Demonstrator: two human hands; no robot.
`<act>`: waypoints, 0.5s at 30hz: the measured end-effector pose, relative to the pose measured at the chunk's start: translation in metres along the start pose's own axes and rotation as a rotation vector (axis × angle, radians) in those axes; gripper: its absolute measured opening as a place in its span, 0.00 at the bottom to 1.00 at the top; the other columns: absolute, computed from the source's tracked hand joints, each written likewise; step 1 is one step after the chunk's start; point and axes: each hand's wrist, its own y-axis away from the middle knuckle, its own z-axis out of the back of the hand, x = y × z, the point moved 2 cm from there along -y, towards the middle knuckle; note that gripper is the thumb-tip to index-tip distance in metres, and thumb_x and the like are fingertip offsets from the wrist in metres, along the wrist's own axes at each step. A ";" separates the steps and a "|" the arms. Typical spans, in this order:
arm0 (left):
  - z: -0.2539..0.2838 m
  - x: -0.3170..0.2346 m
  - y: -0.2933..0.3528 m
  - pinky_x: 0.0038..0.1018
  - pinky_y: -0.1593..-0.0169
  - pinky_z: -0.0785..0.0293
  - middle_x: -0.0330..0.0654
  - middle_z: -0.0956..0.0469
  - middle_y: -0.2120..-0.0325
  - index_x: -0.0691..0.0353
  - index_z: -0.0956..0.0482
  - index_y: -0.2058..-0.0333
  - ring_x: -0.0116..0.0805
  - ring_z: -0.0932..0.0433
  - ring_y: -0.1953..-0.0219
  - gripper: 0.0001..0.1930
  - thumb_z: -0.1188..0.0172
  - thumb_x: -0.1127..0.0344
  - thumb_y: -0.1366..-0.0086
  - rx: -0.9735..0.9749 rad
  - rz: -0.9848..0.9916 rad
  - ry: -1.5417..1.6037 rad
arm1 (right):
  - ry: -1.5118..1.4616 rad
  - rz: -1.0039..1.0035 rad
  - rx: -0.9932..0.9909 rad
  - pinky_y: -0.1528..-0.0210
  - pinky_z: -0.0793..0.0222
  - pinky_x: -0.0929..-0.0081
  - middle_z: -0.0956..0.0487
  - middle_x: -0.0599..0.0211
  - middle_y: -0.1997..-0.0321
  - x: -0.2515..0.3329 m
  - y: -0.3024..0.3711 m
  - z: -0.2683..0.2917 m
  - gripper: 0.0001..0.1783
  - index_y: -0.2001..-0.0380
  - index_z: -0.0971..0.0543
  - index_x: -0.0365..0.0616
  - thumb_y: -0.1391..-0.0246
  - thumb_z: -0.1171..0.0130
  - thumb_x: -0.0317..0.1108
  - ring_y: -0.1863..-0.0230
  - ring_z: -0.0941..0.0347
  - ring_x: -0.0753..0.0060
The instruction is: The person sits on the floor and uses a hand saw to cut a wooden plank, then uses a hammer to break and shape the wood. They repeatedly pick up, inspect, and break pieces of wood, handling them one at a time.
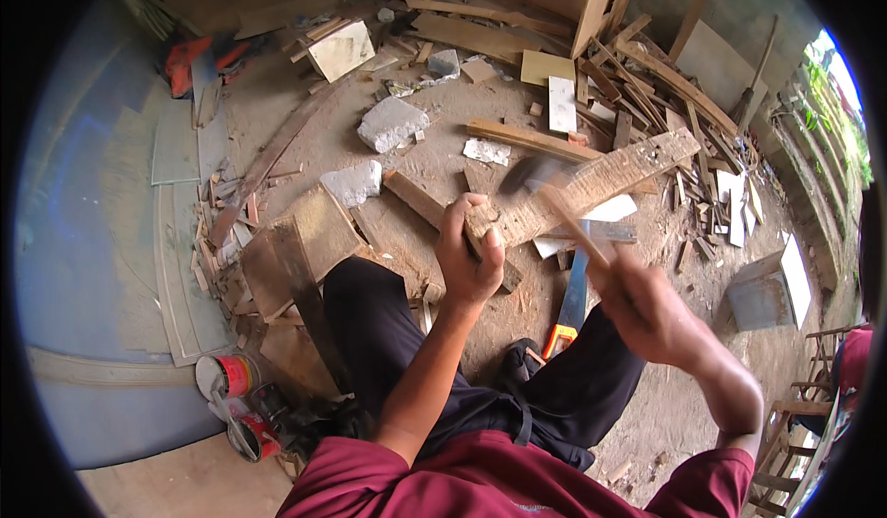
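Observation:
My left hand (471, 252) grips the near end of a rough wooden plank (605, 178), which slants up and away to the right in front of me. Closed round a wooden handle, my right hand (642, 305) swings a hammer (575, 215); its dark head is smeared by motion and overlaps the plank near my left hand. Whether the head touches the wood I cannot tell. Below the plank, between my knees, a handsaw (573, 301) with an orange and yellow handle lies on the ground, partly hidden by my leg.
Broken concrete chunks (393, 124) lie ahead. Scrap wood (637, 93) is heaped at the far right, with more boards (300, 250) by my left knee. Red paint cans (238, 375) stand at the lower left. A grey and white box-like piece (771, 282) sits to the right.

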 end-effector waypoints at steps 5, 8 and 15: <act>0.013 0.002 0.007 0.30 0.54 0.29 0.47 0.25 0.61 0.69 0.31 0.51 0.36 0.25 0.60 0.27 0.49 0.47 0.35 -0.022 0.012 -0.019 | -0.508 -0.295 -0.281 0.85 0.47 0.81 0.35 0.78 0.80 0.027 0.008 0.036 0.16 0.60 0.32 0.42 0.33 0.51 0.46 0.85 0.42 0.86; 0.010 0.004 0.005 0.34 0.51 0.29 0.52 0.26 0.59 0.69 0.31 0.51 0.44 0.24 0.57 0.23 0.47 0.55 0.36 -0.016 0.026 0.017 | -0.619 0.073 -0.485 0.88 0.53 0.87 0.37 0.78 0.81 0.033 -0.004 0.029 0.21 0.57 0.35 0.40 0.32 0.57 0.50 0.87 0.45 0.88; 0.014 0.001 0.010 0.35 0.51 0.28 0.52 0.25 0.58 0.69 0.31 0.50 0.44 0.24 0.57 0.25 0.46 0.53 0.37 -0.024 0.051 0.074 | -0.191 -0.141 0.033 0.80 0.43 0.70 0.32 0.70 0.80 0.011 0.001 0.007 0.11 0.61 0.31 0.40 0.34 0.50 0.38 0.81 0.36 0.75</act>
